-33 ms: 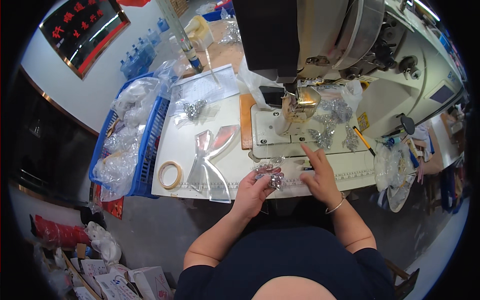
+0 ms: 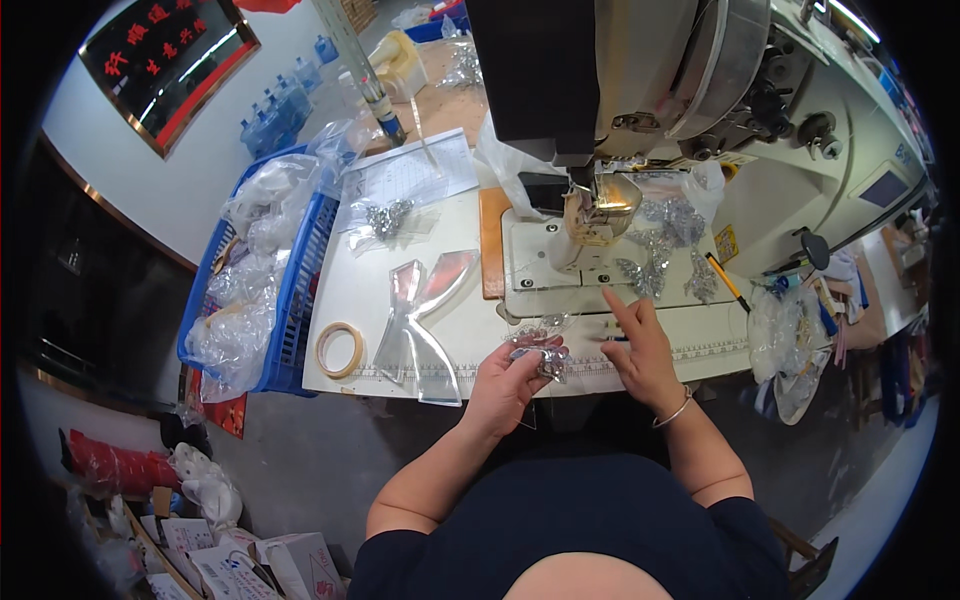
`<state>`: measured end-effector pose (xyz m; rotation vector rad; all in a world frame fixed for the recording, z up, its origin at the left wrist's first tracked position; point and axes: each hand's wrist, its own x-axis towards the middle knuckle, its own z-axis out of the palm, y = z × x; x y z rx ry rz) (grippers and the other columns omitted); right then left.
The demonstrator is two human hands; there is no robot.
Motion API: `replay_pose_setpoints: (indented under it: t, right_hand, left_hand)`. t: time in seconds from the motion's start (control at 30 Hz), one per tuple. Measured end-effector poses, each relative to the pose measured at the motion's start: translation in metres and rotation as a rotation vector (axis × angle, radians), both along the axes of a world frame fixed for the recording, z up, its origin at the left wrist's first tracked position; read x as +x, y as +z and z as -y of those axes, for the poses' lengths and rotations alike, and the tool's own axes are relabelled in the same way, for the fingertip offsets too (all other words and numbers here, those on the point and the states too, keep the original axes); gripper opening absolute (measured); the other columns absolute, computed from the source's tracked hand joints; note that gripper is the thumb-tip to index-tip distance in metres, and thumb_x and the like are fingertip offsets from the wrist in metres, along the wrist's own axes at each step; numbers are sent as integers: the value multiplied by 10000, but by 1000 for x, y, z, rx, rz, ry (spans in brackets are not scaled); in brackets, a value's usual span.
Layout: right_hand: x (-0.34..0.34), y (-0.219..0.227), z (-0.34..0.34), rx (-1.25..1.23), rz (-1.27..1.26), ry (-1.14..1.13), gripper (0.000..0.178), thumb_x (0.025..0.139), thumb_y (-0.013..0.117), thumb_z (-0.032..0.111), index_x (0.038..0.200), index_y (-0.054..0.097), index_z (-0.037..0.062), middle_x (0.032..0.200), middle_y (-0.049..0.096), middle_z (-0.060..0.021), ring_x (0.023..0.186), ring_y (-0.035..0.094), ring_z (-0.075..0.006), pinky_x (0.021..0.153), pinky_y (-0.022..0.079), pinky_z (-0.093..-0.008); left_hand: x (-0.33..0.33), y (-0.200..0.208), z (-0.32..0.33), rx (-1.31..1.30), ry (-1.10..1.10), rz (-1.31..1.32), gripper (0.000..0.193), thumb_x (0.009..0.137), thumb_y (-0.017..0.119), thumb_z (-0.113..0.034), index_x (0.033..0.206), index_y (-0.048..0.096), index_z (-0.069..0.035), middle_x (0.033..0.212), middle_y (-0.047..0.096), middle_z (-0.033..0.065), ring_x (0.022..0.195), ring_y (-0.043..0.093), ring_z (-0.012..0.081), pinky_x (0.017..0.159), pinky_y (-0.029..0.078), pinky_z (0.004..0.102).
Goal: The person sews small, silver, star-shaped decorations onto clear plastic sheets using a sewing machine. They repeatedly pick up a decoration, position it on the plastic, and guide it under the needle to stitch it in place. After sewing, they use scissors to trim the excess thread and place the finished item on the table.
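My left hand (image 2: 505, 385) is closed on a shiny silver piece with clear film (image 2: 550, 365), held between thumb and fingers over the table's front edge. The exact kind of piece is hard to make out. To its right, my right hand (image 2: 640, 360) has its index finger stretched out and its thumb apart. Beside that thumb is a small pale, dark-tipped object (image 2: 613, 332), whose kind I cannot tell. Beyond both hands stands the sewing machine (image 2: 580, 240) on its metal plate. Several silver glittery pieces (image 2: 655, 262) lie right of its needle area.
A clear plastic template (image 2: 425, 335) and a tape roll (image 2: 340, 350) lie on the left. A ruler strip (image 2: 690, 350) runs along the front edge. Farther left stands a blue basket (image 2: 300, 270) of plastic bags. An orange pen (image 2: 727, 281) and a plastic bag (image 2: 790, 335) are on the right.
My right hand has shifted very slightly to the right. My left hand holds the silver piece as before.
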<state>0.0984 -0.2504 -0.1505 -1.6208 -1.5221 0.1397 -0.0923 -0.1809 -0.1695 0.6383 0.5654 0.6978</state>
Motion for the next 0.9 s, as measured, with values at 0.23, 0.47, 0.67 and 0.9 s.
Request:
replay_pose_setpoints:
  t: [0.23, 0.47, 0.67, 0.9]
  right_hand:
    - [-6, -4, 3, 124, 269, 36, 346, 676, 752, 239, 1003, 677, 153, 750, 534, -34, 621, 545, -184, 508, 437, -291]
    - [-10, -8, -5, 181, 298, 72, 309, 679, 753, 217, 971, 680, 148, 735, 531, -46, 617, 542, -199, 502, 434, -302]
    - [-8, -12, -11, 258, 303, 91, 290, 671, 756, 180, 950, 687, 140, 727, 535, -46, 603, 533, -195, 500, 429, -296]
    - [-8, -15, -10, 185, 110, 119, 263, 683, 742, 70, 940, 686, 85, 716, 536, -60, 591, 525, -189, 510, 420, -281]
  left_hand:
    - [-3, 2, -1, -47, -73, 27, 278, 921, 478, -83, 1172, 460, 37, 1161, 558, 188, 1030, 592, 256, 885, 503, 377]
    - [-2, 9, 1, -23, -118, 32, 307, 929, 475, -107, 1195, 449, 43, 1116, 580, 164, 986, 607, 236, 883, 499, 361]
    - [-2, 6, 0, -22, -130, 31, 306, 929, 474, -105, 1195, 448, 45, 1110, 583, 164, 990, 606, 239, 874, 499, 363]
    - [-1, 3, 0, -40, -98, 51, 279, 922, 487, -86, 1166, 453, 45, 1107, 580, 171, 1031, 594, 267, 898, 491, 378]
